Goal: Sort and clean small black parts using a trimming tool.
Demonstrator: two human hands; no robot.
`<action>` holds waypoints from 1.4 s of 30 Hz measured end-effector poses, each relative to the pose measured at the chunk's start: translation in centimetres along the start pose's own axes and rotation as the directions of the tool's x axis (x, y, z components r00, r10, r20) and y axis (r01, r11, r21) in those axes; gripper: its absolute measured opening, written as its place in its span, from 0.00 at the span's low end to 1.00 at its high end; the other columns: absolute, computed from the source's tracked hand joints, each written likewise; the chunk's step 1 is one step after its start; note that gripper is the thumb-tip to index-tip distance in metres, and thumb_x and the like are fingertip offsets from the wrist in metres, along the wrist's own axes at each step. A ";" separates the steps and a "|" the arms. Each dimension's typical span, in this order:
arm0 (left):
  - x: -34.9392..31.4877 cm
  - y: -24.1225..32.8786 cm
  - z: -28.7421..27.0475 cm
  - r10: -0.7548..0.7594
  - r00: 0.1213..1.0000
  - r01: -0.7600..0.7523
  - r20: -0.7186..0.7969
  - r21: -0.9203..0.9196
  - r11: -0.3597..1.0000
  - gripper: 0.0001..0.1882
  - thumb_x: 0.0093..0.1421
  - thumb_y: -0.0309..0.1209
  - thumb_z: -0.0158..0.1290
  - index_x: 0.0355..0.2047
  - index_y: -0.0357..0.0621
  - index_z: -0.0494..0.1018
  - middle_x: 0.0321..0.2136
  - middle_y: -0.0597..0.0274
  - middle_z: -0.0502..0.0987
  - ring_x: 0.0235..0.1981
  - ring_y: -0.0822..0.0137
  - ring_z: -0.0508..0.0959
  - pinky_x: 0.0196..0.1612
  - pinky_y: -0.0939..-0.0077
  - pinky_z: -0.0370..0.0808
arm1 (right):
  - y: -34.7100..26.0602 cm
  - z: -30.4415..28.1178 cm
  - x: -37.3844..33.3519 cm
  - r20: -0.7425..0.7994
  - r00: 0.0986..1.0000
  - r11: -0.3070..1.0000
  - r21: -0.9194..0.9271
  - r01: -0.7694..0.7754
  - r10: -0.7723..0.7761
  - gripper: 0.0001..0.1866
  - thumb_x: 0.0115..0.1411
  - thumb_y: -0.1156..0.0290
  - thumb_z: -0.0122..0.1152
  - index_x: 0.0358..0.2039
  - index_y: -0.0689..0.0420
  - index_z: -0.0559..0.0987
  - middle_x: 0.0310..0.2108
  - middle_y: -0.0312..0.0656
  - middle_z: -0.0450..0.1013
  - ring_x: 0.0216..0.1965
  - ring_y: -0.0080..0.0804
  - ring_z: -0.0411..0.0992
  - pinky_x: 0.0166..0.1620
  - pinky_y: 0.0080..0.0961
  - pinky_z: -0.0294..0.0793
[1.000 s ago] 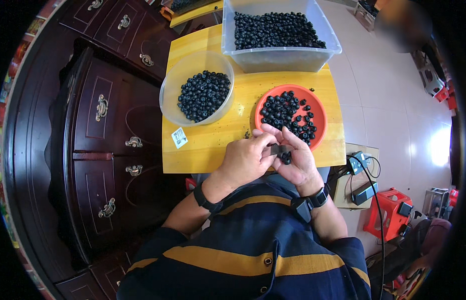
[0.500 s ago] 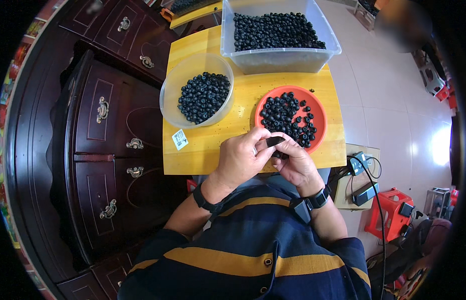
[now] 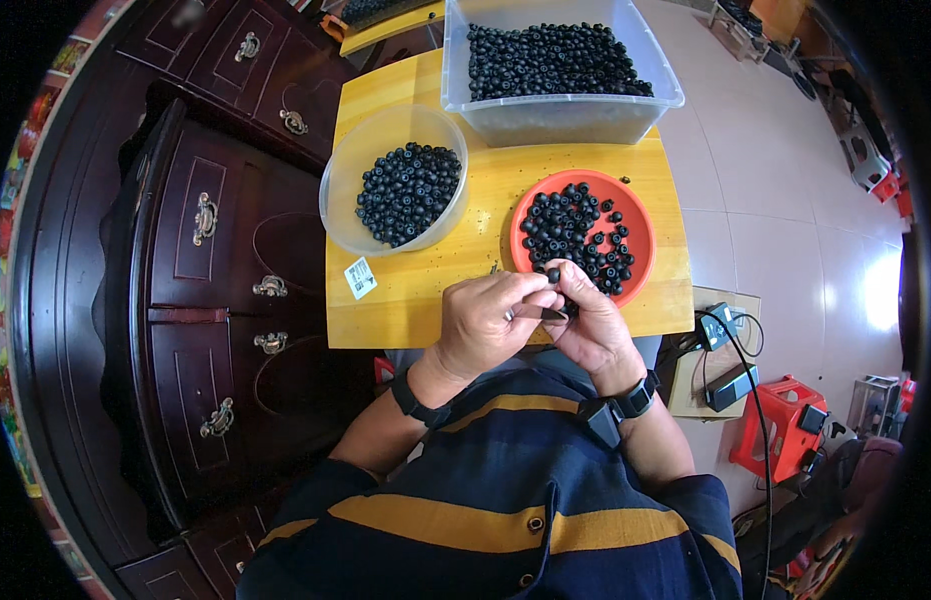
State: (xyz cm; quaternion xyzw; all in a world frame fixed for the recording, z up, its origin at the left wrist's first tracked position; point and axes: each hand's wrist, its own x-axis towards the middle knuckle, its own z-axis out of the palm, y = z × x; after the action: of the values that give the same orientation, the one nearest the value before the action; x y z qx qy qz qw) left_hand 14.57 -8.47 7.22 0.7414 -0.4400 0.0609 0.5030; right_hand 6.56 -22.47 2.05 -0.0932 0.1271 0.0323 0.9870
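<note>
Down below me sat the yellow wooden worktop (image 3: 435, 290), small and pushed against a dark carved cabinet (image 3: 215, 260) with brass drawer pulls on my left. To my right the floor was pale tile (image 3: 785, 200), with a red plastic stool (image 3: 790, 435) and a low board carrying a power strip (image 3: 720, 330) and cables near my elbow.

On the worktop stood an orange bowl (image 3: 635, 215) partly filled with dark round beads, just beyond my fingers. A clear round tub (image 3: 385, 130) of the same beads sat to its left, and a clear rectangular bin (image 3: 560, 110) full of them stood at the far edge. A small white label (image 3: 360, 278) lay on the wood near the tub.

My left hand (image 3: 485, 325) and right hand (image 3: 585, 325) met at the near edge of the worktop, touching each other. The left was pinched on a thin dark tool (image 3: 540, 313) that pointed toward the right. One dark bead (image 3: 553, 274) sat at my fingertips just above the tool, at the bowl's near rim. The right hand was curled closed under it, seemingly with more beads inside, though I could not tell for certain what it gripped.

Much was hard to read: the tool's tip was lost between my fingers, the picture's rim was black, and the upper corners of the room were bent and blurred.
</note>
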 end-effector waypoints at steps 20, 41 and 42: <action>1.4 -0.4 -2.1 -0.240 0.916 0.209 0.320 0.129 0.969 0.18 0.56 0.42 0.67 0.30 0.40 0.76 0.19 0.59 0.77 0.18 0.66 0.77 0.24 0.72 0.71 | -0.2 1.3 -0.4 0.057 0.998 0.989 -0.151 0.013 -0.004 0.07 0.69 0.67 0.59 0.40 0.55 0.74 0.32 0.31 0.72 0.29 0.13 0.69 0.28 0.10 0.70; 0.7 -0.8 -0.8 -0.175 0.948 0.119 0.265 0.213 0.970 0.23 0.62 0.50 0.60 0.24 0.43 0.74 0.17 0.57 0.77 0.20 0.55 0.80 0.23 0.65 0.73 | 0.3 0.4 -0.1 -0.006 0.998 0.991 -0.121 0.064 -0.065 0.04 0.69 0.69 0.57 0.38 0.55 0.74 0.32 0.32 0.72 0.28 0.16 0.69 0.29 0.13 0.69; 0.8 -0.7 -0.9 -0.184 0.948 0.147 0.258 0.158 0.977 0.21 0.61 0.48 0.61 0.26 0.43 0.74 0.17 0.58 0.76 0.19 0.58 0.79 0.23 0.67 0.72 | 0.3 0.4 -0.1 -0.006 0.998 0.991 -0.121 0.063 -0.064 0.04 0.69 0.69 0.57 0.38 0.55 0.74 0.32 0.32 0.72 0.28 0.16 0.69 0.29 0.13 0.69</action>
State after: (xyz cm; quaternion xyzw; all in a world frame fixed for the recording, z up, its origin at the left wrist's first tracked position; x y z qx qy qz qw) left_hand 15.89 -8.17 7.59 0.8098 -0.4356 -0.0538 0.3895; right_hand 6.52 -22.12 2.45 -0.1568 0.1267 0.0079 0.9795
